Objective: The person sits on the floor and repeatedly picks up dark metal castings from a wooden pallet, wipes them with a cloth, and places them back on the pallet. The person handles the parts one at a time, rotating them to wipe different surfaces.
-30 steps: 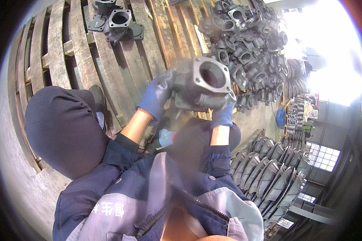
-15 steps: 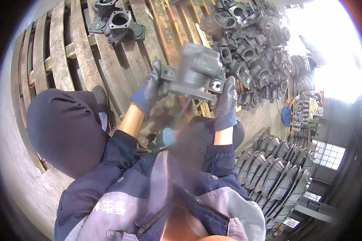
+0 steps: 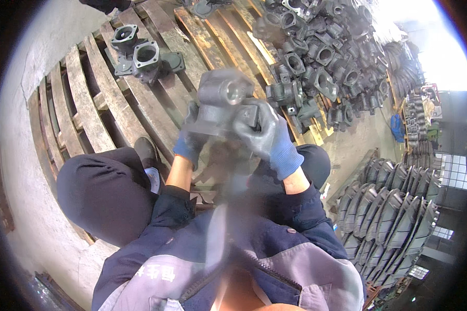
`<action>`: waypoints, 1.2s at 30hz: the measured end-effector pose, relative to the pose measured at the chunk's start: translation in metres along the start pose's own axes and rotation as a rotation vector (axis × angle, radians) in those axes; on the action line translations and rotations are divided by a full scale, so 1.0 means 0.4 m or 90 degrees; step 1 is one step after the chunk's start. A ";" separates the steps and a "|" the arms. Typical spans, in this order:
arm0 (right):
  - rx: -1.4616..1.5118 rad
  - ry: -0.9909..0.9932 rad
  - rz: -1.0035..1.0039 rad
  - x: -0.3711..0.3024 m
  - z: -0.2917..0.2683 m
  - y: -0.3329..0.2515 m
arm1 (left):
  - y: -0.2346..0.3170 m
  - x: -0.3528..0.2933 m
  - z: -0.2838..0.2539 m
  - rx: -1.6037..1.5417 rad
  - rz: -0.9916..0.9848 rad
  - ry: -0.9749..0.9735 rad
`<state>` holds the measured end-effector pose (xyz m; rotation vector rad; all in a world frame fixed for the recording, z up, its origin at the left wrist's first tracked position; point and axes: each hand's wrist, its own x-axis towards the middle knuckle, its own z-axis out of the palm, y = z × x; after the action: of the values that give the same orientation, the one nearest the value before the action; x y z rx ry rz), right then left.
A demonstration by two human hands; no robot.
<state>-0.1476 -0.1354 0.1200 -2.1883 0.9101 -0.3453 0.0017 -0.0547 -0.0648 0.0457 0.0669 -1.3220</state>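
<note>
One dark metal casting [image 3: 222, 93] sits raised in front of the person, between the left hand [image 3: 190, 145] and the right hand [image 3: 264, 133]. The right hand wraps its near corner closely, fingers bent; the left hand closes against the opposite side, fingertips hidden. A steady hold likely wants weight shared by both palms, wrists level, and clearance from the heaped castings [image 3: 324, 65] and the pallet [image 3: 168, 36].
</note>
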 end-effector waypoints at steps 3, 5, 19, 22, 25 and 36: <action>-0.062 -0.017 -0.040 0.002 0.024 0.004 | -0.016 0.004 -0.017 0.498 0.141 -0.064; -0.094 -0.024 -0.024 0.000 0.044 0.002 | -0.028 0.004 -0.014 0.735 0.192 0.005; -0.041 -0.052 -0.039 -0.011 0.096 -0.027 | -0.034 -0.023 -0.002 0.530 0.037 0.159; 0.012 -0.005 -0.024 0.005 0.092 -0.023 | -0.031 -0.030 -0.002 0.508 0.038 0.175; 0.142 0.081 -0.124 0.037 0.083 -0.014 | -0.024 -0.054 -0.011 0.397 0.025 0.261; 0.283 -0.083 0.197 0.028 0.237 0.380 | 0.048 -0.053 -0.127 0.283 0.062 0.376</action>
<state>-0.1702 -0.1670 -0.0554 -1.6183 0.9744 -0.2255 0.0141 -0.0260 -0.1138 0.8086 0.2670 -1.1679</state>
